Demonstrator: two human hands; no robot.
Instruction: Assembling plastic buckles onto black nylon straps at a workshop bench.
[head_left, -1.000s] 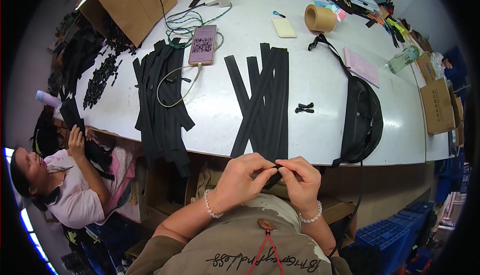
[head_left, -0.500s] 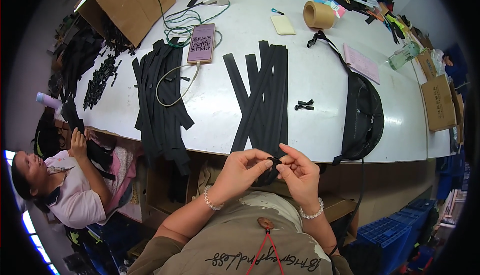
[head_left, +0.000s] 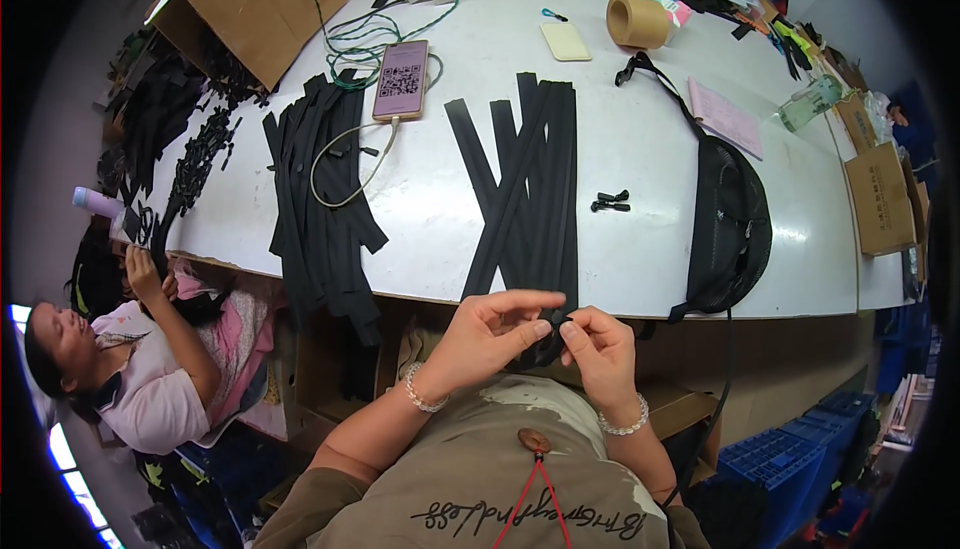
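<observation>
Just past the table's front edge, my left hand (head_left: 492, 335) and my right hand (head_left: 602, 352) meet over the end of a black zipper strip (head_left: 545, 345). Thumb and fingers of each hand pinch it, and the fingertips hide whatever small part may sit there. Beyond them a loose bundle of flat black zipper strips (head_left: 520, 189) lies on the table, some crossing over others. To its right are several small black zipper pulls (head_left: 611, 202).
A second strip pile (head_left: 320, 199) lies left, beside a charging phone (head_left: 402, 81). A black waist bag (head_left: 728, 224) rests on the right; a cardboard box (head_left: 255, 9) stands far left. A co-worker (head_left: 150, 369) handles black pieces near a heap of small black parts (head_left: 200, 164).
My left index finger has stretched out over the strip, and my right index finger has curled down to its thumb. The co-worker's hands have shifted slightly left with the black pieces.
</observation>
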